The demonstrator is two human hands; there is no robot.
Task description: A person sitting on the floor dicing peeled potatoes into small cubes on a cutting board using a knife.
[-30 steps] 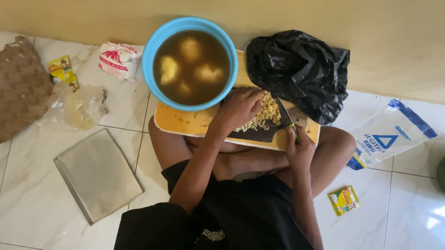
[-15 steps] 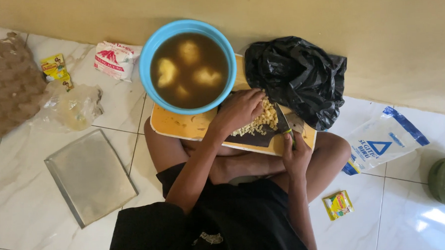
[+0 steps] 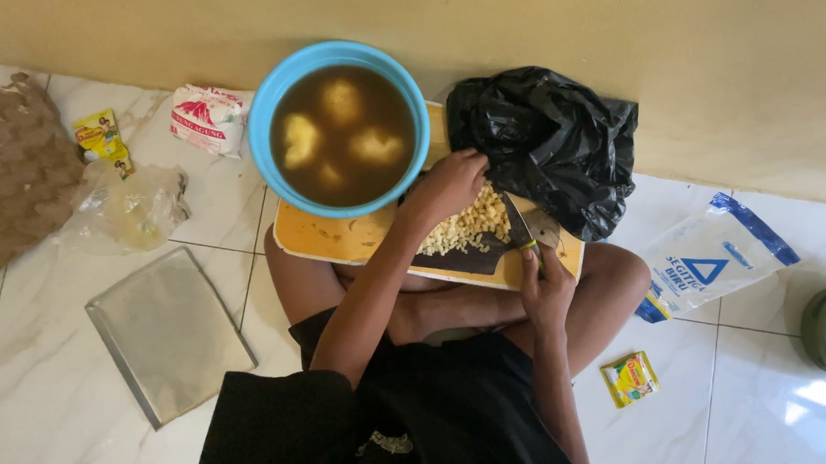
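I sit cross-legged on a tiled floor with a yellow cutting board [image 3: 340,239] across my legs. On the board lies a pile of small pale chopped pieces [image 3: 472,225]. My left hand [image 3: 448,185] rests on top of that pile, fingers curled over it. My right hand [image 3: 548,287] grips the green handle of a knife [image 3: 520,226], whose dark blade points toward the pile. A blue bowl [image 3: 271,100] of brown liquid with several pale lumps stands on the board's far end.
A black plastic bag [image 3: 547,145] lies against the wall at right. A metal tray [image 3: 169,332] lies on the floor at left, beside a crumpled clear bag [image 3: 124,205], an egg carton [image 3: 13,173] and small packets. A white-and-blue bag [image 3: 712,263] lies at right.
My left hand has slid slightly along the pile of chopped pieces. The knife stays beside the pile in my right hand. The camera view has shifted a little.
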